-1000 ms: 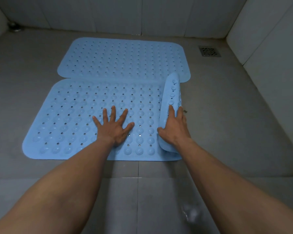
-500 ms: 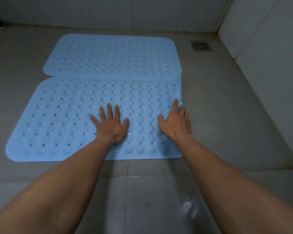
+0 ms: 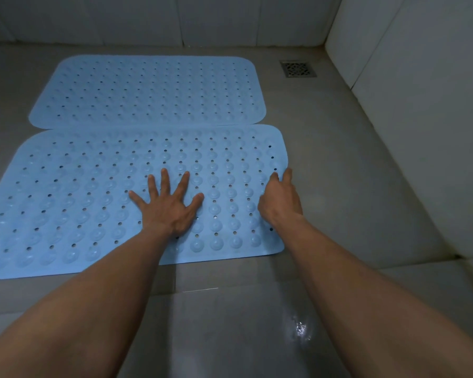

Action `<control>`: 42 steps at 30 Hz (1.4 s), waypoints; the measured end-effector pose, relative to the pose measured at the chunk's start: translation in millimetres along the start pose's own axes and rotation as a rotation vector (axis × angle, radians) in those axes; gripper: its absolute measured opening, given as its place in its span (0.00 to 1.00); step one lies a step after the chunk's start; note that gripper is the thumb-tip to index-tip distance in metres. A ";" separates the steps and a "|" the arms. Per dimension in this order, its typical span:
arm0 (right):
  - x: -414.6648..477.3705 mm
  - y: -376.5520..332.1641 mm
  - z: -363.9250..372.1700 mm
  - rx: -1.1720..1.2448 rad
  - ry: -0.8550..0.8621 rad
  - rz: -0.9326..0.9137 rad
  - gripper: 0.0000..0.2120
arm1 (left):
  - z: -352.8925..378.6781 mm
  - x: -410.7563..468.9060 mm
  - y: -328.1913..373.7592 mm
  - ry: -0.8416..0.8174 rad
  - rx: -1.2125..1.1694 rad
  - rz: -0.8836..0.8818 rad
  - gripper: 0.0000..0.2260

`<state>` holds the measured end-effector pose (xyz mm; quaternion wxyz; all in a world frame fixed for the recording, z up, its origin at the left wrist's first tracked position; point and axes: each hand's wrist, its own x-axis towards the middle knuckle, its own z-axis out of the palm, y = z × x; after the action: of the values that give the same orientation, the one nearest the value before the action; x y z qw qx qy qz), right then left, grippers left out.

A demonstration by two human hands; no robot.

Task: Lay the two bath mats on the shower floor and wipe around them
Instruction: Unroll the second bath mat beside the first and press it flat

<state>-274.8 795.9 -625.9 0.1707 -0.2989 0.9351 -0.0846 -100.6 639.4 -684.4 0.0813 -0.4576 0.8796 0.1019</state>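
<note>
Two light blue perforated bath mats lie flat on the grey shower floor, long edges touching. The far mat point(image 3: 148, 91) lies near the back wall. The near mat point(image 3: 79, 192) shows rows of round suction bumps. My left hand point(image 3: 167, 205) presses flat on the near mat's middle with fingers spread. My right hand point(image 3: 280, 199) rests palm down on that mat's right edge, fingers pointing toward the far right corner. Neither hand holds anything.
A square metal drain grate point(image 3: 298, 69) sits in the far right corner of the floor. White tiled walls point(image 3: 407, 91) close in at the back and right. A small wet glint point(image 3: 299, 330) shows on the near floor tile.
The curled-up right end of the near mat has been flattened. My right hand slid rightward along it to the edge. My left hand stayed pressed on the mat.
</note>
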 end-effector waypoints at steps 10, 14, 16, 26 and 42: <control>8.0 9.4 8.0 -0.434 -0.036 -0.033 0.32 | 0.5 -0.2 -0.5 0.004 -0.002 -0.031 0.35; 3.8 5.6 15.9 -0.480 -0.055 -0.010 0.38 | 1.8 0.8 -0.1 0.014 -0.012 -0.034 0.36; 5.0 8.1 22.8 -0.364 -0.113 0.002 0.40 | 2.7 1.3 0.4 0.012 -0.009 -0.035 0.36; 2.1 13.3 42.0 -0.134 -0.124 -0.023 0.48 | -1.4 1.4 -10.8 0.034 -0.039 -0.075 0.42; 0.9 2.4 43.7 -0.093 -0.126 -0.046 0.50 | -1.2 4.7 -34.6 -0.003 -0.030 -0.115 0.39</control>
<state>-260.6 794.9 -667.3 0.2130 -0.3326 0.9183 -0.0260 -75.0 616.0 -687.9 0.0816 -0.5085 0.8499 0.1111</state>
